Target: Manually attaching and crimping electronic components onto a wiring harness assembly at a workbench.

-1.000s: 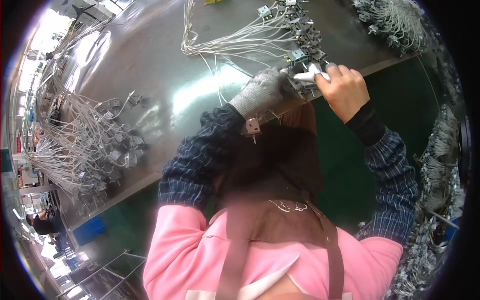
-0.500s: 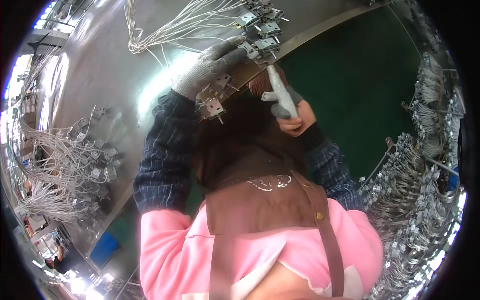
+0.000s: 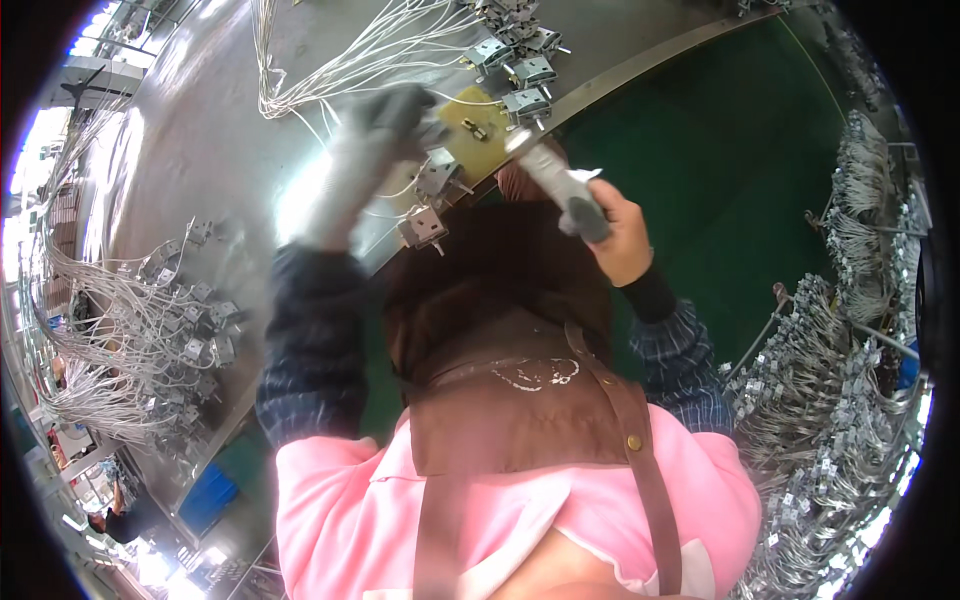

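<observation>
The left hand (image 3: 375, 135), in a grey glove, is over the bench (image 3: 230, 140) and badly blurred; I cannot tell whether its fingers are apart, together or clamped on something. The right hand (image 3: 622, 232) is closed round a white-wrapped tool (image 3: 548, 170), which slants from that hand up and to the left; its far end is near the closest box of a row of metal boxes (image 3: 528, 103) ahead of the right hand, along the bench edge.

Just right of the left hand's fingers is a yellow pad (image 3: 490, 155) with a small part (image 3: 474, 130) on it; below those fingers, toward the body, two more boxes (image 3: 425, 228) sit by the edge; white wires (image 3: 335, 75) run beyond the left hand to the row.

Well left of the left hand, and nearer the body, is a heap of wired boxes (image 3: 190, 325); well right of the right hand hang thick wire bundles (image 3: 800, 440); below both hands is a brown apron (image 3: 520, 430).
</observation>
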The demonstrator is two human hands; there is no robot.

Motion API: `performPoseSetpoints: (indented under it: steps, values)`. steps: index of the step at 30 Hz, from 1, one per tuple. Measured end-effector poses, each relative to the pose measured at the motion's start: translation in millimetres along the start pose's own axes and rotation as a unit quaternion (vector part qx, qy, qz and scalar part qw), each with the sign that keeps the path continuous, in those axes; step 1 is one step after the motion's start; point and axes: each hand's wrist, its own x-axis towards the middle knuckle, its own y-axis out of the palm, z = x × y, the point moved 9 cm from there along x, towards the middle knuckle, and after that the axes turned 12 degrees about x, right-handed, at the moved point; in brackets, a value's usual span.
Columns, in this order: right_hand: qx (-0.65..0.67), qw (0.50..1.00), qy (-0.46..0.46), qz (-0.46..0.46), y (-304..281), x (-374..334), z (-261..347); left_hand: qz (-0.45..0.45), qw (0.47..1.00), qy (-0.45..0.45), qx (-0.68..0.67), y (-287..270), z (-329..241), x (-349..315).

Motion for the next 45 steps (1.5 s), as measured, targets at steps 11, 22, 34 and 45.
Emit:
performPoseSetpoints:
  steps: [11, 22, 34, 45]
  values:
    - [0.065, 0.982, 0.028, -0.174, 30, 63, -58, -0.020, 0.886, 0.197, 0.420, 77, -10, 35]
    - [0.002, 0.993, 0.092, 0.068, 59, 92, -46, -0.035, 0.882, 0.223, 0.413, 61, 20, 26]
    - [0.036, 0.986, 0.012, 0.163, 51, 92, -26, 0.045, 0.973, 0.196, 0.117, 76, 55, 61]
    - [-0.447, 0.838, -0.223, 0.221, 25, 116, 42, -0.012, 0.952, 0.132, 0.275, 55, 2, 40]
